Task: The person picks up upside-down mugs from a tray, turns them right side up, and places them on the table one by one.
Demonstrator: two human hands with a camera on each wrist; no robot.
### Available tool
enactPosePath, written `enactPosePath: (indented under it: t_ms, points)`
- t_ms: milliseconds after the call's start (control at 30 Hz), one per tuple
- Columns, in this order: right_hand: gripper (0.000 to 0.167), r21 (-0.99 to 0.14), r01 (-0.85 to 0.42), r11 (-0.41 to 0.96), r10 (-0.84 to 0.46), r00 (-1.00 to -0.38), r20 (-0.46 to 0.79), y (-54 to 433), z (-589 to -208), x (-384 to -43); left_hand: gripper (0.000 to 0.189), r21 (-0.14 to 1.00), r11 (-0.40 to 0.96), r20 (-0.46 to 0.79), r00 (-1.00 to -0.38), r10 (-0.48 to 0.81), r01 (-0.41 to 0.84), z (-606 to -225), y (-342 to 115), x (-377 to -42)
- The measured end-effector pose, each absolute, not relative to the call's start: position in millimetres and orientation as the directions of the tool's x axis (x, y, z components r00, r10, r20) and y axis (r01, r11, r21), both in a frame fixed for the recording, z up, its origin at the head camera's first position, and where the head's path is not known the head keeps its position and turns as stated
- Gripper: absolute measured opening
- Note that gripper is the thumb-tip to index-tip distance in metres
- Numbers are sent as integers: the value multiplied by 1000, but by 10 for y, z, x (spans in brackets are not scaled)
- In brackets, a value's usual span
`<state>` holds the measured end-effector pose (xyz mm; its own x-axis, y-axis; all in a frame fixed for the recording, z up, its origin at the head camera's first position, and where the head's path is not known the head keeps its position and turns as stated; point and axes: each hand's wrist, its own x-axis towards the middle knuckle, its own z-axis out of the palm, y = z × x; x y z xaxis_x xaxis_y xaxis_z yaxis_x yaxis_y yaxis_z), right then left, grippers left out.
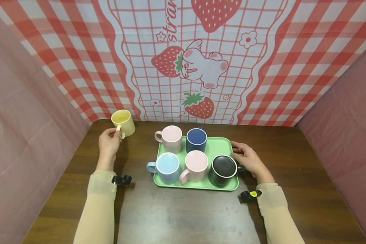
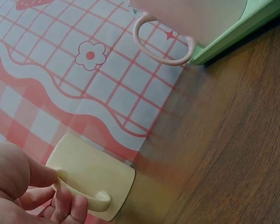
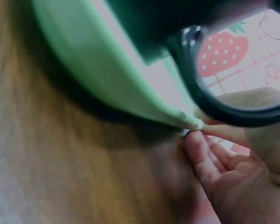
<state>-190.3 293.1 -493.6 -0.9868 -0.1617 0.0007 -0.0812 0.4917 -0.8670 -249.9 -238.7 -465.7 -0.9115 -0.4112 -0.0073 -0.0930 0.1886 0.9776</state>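
My left hand [image 1: 108,144] pinches the handle of a yellow mug [image 1: 127,126] standing upright at the table's far left. Up close in the left wrist view, thumb and fingers close around the handle of the yellow mug [image 2: 95,168]. On the other side, my right hand [image 1: 250,158] holds the right rim of a green tray [image 1: 218,145], just behind the black mug's handle. The right wrist view has the tray's rim [image 3: 144,100] between thumb and fingers. Upright on the tray are a black mug [image 1: 224,166], a dark blue mug [image 1: 196,139] and several others.
Two pink mugs, one at the back [image 1: 171,135] and one in front [image 1: 196,162], and a light blue mug [image 1: 167,166] share the tray. Some handles jut past its left edge. A checked strawberry cloth [image 1: 201,67] hangs behind the wooden table [image 1: 183,217].
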Motion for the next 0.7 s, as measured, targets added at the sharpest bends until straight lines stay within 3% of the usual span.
enactPosePath:
  t_ms: [367, 533, 700]
  points:
    - [46, -749, -189, 635, -197, -977, 79, 2902, -4559, -1819, 34, 922, 376, 115, -860, -497, -94, -4524, -2292, -2464]
    - [46, -714, -316, 625, -348, -931, 108, 2840, -4311, -1711, 32, 921, 389, 164, -873, -459, -32, -4490, -2198, -2454]
    - [62, -681, -391, 619, -488, -871, 56, 2763, -4111, -1582, 31, 920, 390, 206, -890, -407, 34, -4465, -2075, -2438]
